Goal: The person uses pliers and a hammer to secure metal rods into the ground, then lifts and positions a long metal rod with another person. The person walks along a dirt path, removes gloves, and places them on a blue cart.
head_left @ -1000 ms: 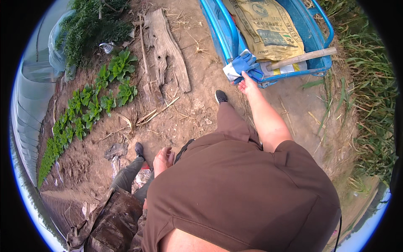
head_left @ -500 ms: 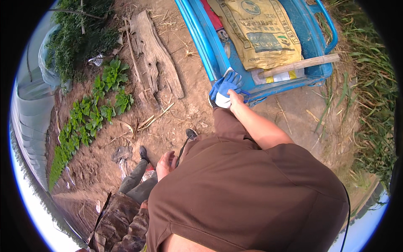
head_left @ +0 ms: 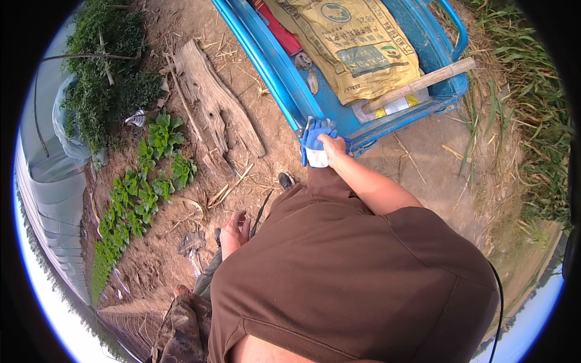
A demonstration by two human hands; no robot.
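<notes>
My right hand point(head_left: 332, 148) grips a pair of blue-and-white work gloves point(head_left: 317, 151), held in front of my brown trousers. The gloves are next to the near corner of a blue metal cart bed point(head_left: 295, 110); whether they touch it I cannot tell. At my left side, my left hand point(head_left: 233, 233) hangs with loosely bent fingers and nothing visible in it. A dark strap point(head_left: 261, 213) runs close by that hand.
In the cart bed lie a yellow woven sack point(head_left: 345, 45), a wooden pole point(head_left: 417, 88) and a red item point(head_left: 279, 30). Left are a weathered plank point(head_left: 209, 91) and leafy green plants point(head_left: 136, 193). A person in camouflage point(head_left: 187, 320) is behind at lower left.
My right hand has shifted slightly left and down with the gloves, which now hang flatter. My left hand has drifted slightly left. The view has turned, and the person in camouflage shows less.
</notes>
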